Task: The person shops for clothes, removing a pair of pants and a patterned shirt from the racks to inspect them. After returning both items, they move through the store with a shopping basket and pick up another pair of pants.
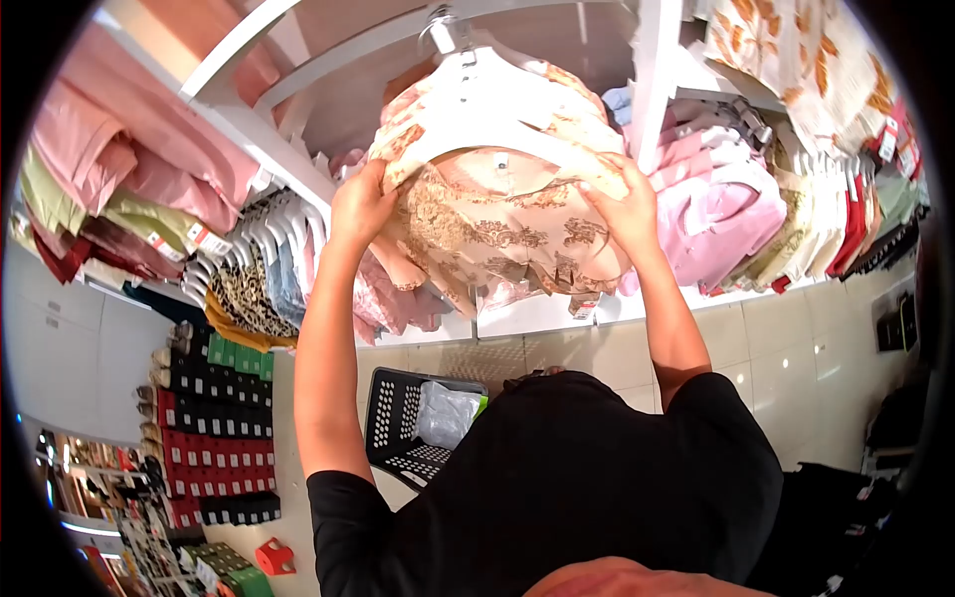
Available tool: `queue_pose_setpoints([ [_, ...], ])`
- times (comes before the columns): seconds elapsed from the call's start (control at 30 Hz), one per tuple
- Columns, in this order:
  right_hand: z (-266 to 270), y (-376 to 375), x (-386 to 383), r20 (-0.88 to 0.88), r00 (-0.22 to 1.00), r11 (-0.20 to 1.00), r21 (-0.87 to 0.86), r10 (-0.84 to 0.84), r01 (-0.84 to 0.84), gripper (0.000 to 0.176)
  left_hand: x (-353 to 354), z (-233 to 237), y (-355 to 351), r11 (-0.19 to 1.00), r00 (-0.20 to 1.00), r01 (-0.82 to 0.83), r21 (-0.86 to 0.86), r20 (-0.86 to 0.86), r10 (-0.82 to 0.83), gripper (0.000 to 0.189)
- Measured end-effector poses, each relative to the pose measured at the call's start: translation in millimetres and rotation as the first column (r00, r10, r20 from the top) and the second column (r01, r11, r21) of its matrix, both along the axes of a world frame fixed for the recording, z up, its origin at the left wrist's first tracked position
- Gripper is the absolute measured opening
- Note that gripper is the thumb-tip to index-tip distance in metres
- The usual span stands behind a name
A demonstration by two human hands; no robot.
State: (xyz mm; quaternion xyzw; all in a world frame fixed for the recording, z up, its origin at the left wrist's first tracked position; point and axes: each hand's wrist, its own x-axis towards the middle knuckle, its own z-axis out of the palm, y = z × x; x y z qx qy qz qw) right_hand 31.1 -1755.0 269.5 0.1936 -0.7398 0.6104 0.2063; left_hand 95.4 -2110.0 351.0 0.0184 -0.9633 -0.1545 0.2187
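Note:
A peach garment (pixel 497 229) with brown floral print hangs on a white hanger (pixel 487 119) in front of the rack. On its left shoulder my left hand (pixel 363 202) is closed, the thumb over the cloth. At the opposite shoulder my right hand (pixel 625 207) grips the fabric in the same way. The hanger's top is near a metal rack fitting (pixel 448 32); whether it hooks on there is hard to tell. Price tags (pixel 584 305) show below the garment's hem.
Pink clothes (pixel 721 209) and several other garments hang to the right. Folded pink clothes (pixel 149 129) and a leopard-print garment (pixel 249 298) are on the left. A dark basket (pixel 391 413) holding a plastic bag (pixel 448 413) stands on the floor. Stacked boxes (pixel 219 453) are at lower left.

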Motion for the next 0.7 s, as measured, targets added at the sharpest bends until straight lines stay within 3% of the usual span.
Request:
queue_pose_setpoints([
  [0.07,3,-2,3,-0.01,1.0,1.0,0.0,0.008,-0.008,0.045,12,19,6,0.998,0.996,-0.01,-0.064,-0.093,0.004,0.021],
  [0.13,13,-3,10,-0.096,0.995,0.991,-0.133,-0.021,0.008,0.046,26,30,6,0.995,0.989,-0.013,-0.101,-0.15,-0.002,0.021],
  [0.27,9,-2,29,0.018,0.999,0.987,-0.154,0.047,-0.044,0.048,64,28,8,0.994,0.988,-0.024,-0.109,-0.155,0.006,0.023],
  [0.33,-5,-1,38,-0.048,0.995,0.986,-0.14,0.084,-0.09,0.048,91,9,9,1.0,0.996,-0.025,-0.017,-0.082,0.023,0.024],
  [0.4,-16,2,53,0.053,0.985,0.985,-0.066,0.162,-0.158,0.047,122,-20,10,0.995,0.998,-0.059,0.078,-0.001,0.059,0.025],
  [0.47,-26,1,69,0.135,0.958,0.967,-0.017,0.253,-0.253,0.047,155,-54,14,0.953,0.987,-0.121,0.276,0.138,0.085,0.03],
  [0.6,-49,-8,96,0.33,0.891,0.93,0.085,0.312,-0.358,0.048,222,-117,23,0.869,0.954,-0.248,0.428,0.262,0.143,0.033],
  [0.7,-57,-19,110,0.38,0.859,0.891,0.158,0.343,-0.426,0.049,262,-144,35,0.801,0.9,-0.382,0.461,0.384,0.208,0.036],
])
